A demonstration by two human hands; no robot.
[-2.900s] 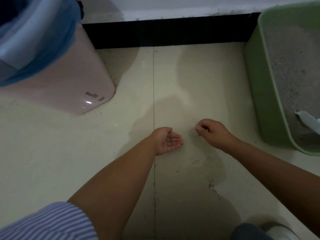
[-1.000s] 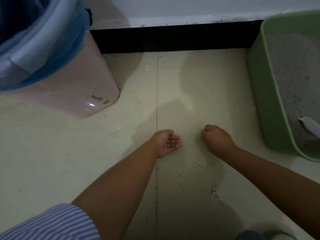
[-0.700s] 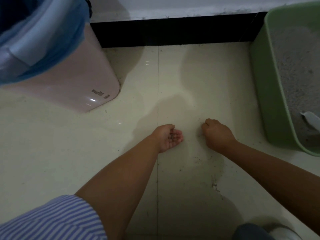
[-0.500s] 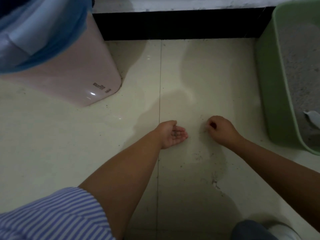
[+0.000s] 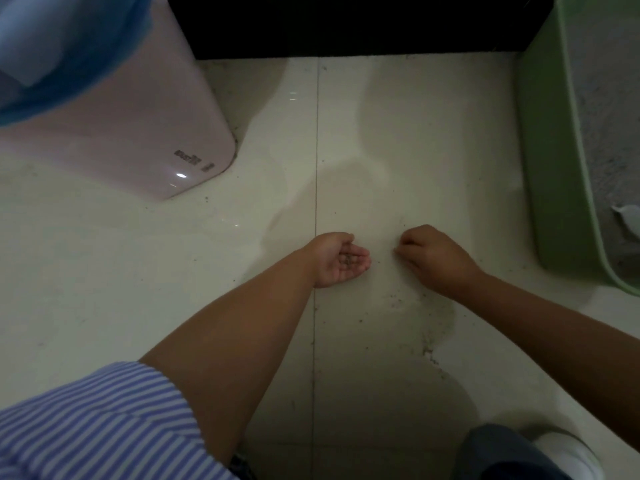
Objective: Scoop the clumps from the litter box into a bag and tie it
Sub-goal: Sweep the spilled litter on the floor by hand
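My left hand (image 5: 337,259) rests on the pale floor tile, palm up and cupped, with a few dark litter grains (image 5: 348,259) lying in it. Just to its right, my right hand (image 5: 431,258) is on the floor with its fingers pinched together; what it pinches is too small to see. Loose litter grains (image 5: 427,323) are scattered on the tile near my right wrist. The green litter box (image 5: 543,161) stands at the right edge, grey litter inside, with a white scoop (image 5: 627,220) lying in it. A blue bag (image 5: 69,46) lines the pink bin (image 5: 138,143) at top left.
A black baseboard (image 5: 346,26) runs along the wall at the top. My knee and a white shoe (image 5: 564,452) sit at the bottom right. A striped sleeve (image 5: 86,427) fills the bottom left.
My right hand has kept picking at the floor in small moves, fingers curling and pinching. My left hand stays cupped in place. The view has shifted slightly downward.
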